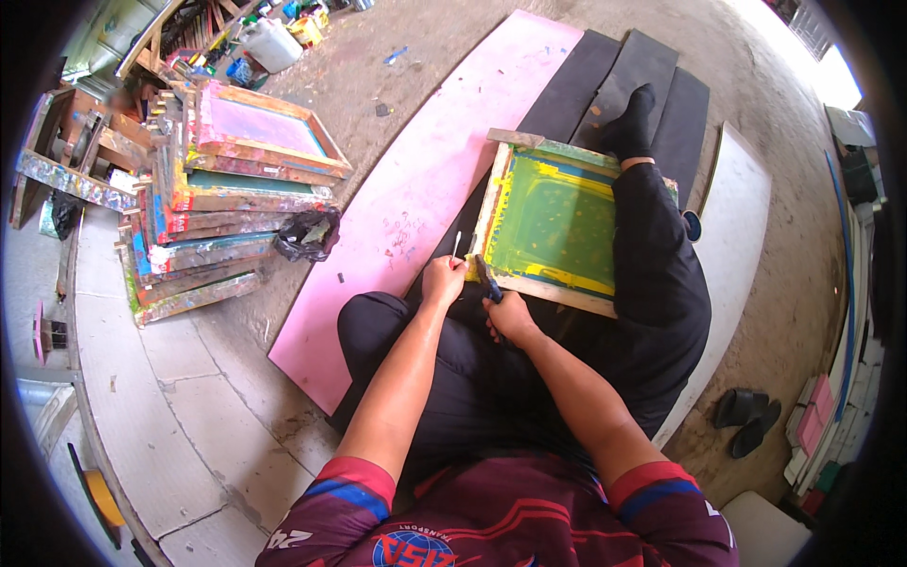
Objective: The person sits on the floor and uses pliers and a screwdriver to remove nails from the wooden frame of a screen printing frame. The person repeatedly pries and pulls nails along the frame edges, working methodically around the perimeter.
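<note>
A wooden-framed printing screen [557, 222] with green mesh and yellow paint smears lies tilted against my leg. Beside its near left corner, my left hand [443, 281] is closed round a thin, pale, rod-like tool [458, 244] that points up and away; its lower end is hidden by my fingers. My right hand [512, 317] grips a dark-handled tool [487, 281] whose far end reaches that same yellow-stained corner. The exact kind of either tool is too small to make out, and I cannot tell whether their ends touch the frame.
At the left stands a leaning stack of paint-stained wooden screens [265, 137], with a black plastic bag [307, 233] against it. Under me lie a long pink board [378, 208] and black panels [633, 71]. Dark slippers [742, 409] and a white board [742, 217] are on the right.
</note>
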Demonstrator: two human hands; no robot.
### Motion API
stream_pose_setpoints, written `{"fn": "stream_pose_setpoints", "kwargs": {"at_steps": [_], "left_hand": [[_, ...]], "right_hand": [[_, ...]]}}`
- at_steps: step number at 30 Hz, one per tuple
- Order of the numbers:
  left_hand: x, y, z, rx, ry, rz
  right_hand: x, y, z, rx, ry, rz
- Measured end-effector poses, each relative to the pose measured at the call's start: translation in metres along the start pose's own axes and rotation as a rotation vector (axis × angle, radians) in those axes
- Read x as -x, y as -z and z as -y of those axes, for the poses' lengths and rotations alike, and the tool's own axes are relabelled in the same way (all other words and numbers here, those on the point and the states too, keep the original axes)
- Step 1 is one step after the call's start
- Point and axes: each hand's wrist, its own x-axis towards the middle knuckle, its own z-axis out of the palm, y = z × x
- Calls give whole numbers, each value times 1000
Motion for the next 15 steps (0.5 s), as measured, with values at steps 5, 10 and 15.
{"fn": "stream_pose_setpoints", "kwargs": {"at_steps": [5,10,15], "left_hand": [[-3,-1,11,47,31,3],[8,5,-5,199,183,85],[4,16,4,359,228,75]], "right_hand": [[2,-5,3,25,10,-5],[-13,-6,-28,457,244,-226],[-10,-6,-23,603,338,-273]]}}
